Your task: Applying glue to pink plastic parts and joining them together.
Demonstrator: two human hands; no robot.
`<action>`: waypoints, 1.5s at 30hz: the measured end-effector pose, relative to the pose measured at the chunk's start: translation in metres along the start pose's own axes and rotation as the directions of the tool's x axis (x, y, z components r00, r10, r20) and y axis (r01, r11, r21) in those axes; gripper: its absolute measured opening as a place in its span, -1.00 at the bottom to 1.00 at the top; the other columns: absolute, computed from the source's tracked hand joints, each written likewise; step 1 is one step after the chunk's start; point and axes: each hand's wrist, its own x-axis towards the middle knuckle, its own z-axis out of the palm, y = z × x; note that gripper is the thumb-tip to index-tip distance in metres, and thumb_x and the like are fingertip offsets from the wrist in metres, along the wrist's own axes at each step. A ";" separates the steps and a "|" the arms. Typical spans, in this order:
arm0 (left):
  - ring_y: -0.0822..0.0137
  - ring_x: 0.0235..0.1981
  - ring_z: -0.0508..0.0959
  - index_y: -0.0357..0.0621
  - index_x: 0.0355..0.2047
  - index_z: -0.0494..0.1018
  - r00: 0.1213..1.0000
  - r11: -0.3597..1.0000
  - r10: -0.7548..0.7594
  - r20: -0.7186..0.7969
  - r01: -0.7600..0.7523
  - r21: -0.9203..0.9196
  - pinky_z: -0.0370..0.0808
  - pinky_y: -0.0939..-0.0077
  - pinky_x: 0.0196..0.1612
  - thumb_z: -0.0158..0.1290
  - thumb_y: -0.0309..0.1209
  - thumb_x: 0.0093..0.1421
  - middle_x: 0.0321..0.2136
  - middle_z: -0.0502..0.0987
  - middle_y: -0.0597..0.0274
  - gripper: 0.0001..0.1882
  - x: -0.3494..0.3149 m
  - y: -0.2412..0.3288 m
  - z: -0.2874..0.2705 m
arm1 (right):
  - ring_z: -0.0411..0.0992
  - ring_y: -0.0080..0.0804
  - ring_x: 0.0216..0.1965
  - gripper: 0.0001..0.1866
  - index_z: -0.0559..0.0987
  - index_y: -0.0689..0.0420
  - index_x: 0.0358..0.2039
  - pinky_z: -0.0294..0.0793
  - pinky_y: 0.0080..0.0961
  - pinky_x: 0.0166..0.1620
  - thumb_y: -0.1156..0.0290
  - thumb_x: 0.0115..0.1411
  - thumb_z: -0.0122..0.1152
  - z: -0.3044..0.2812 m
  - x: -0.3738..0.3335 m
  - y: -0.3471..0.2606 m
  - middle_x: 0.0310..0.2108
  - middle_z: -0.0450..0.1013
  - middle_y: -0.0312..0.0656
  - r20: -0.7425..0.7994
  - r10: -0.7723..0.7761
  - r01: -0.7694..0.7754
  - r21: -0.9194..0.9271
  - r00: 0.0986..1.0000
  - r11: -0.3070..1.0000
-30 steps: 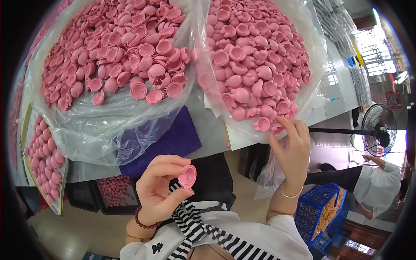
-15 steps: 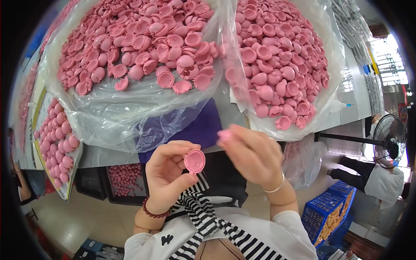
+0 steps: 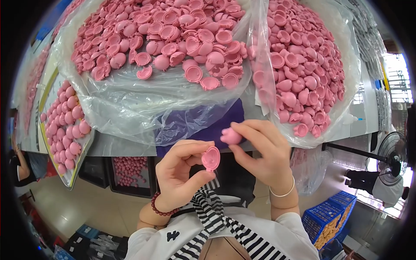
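My left hand [image 3: 184, 173] pinches a pink plastic half shell [image 3: 211, 159] by its edge, the hollow side with its inner rim showing. Between the thumb and fingers of my right hand [image 3: 264, 151] is another pink half shell [image 3: 231, 136], its rounded outside with small bumps in view. The two pieces are close to each other but apart, in front of my chest. Beyond them a purple cloth [image 3: 216, 119] lies at the table edge, partly under clear plastic. Open pink half shells [image 3: 169, 32] are heaped on the plastic sheet at the far left.
A second heap of pink pieces [image 3: 299, 65] lies in clear plastic at the right. Round pink balls [image 3: 65, 125] fill a tray at the left, and more sit in a black bin [image 3: 130, 173] below the table. A fan [image 3: 392, 151] and blue crates [image 3: 323, 219] stand at the right.
My right hand has come into clear sight, and the half shell in it shows its rounded side. The shell in my left hand has turned slightly. The whole view has shifted a little.
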 end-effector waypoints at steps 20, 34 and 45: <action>0.28 -0.30 0.53 -0.29 -0.20 0.47 0.986 0.916 0.068 0.153 -0.123 0.383 0.46 0.53 -0.23 0.25 -0.56 -0.20 -0.20 0.48 0.03 -0.54 0.013 0.000 0.016 | 0.38 -0.43 -0.54 -0.60 0.54 0.25 -0.30 0.35 -0.61 -0.50 0.62 -0.26 0.35 0.006 -0.027 -0.002 -0.50 0.45 -0.26 -0.158 -0.147 0.175 0.176 0.976 0.969; 0.27 -0.42 0.55 -0.33 -0.29 0.51 0.962 0.873 0.220 0.160 -0.268 0.408 0.47 0.55 -0.38 0.31 -0.49 -0.31 -0.44 0.56 0.06 -0.53 0.013 0.014 -0.003 | 0.29 -0.39 -0.34 -0.79 0.43 0.30 -0.28 0.28 -0.54 -0.25 0.46 0.07 0.04 -0.058 -0.072 0.067 -0.35 0.35 -0.11 -0.777 0.054 -0.167 -0.066 0.627 0.984; 0.32 -0.18 0.49 -0.23 -0.21 0.46 0.733 -0.220 0.655 -0.184 0.418 0.882 0.36 0.54 -0.11 0.08 -0.42 0.00 -0.22 0.51 0.11 -0.69 0.055 0.112 -0.173 | 0.33 -0.35 -0.17 -0.41 0.23 0.36 0.00 0.25 -0.52 -0.01 0.36 0.03 0.24 -0.178 -0.126 0.226 -0.09 0.32 -0.02 -0.860 0.378 -0.474 0.189 0.343 0.860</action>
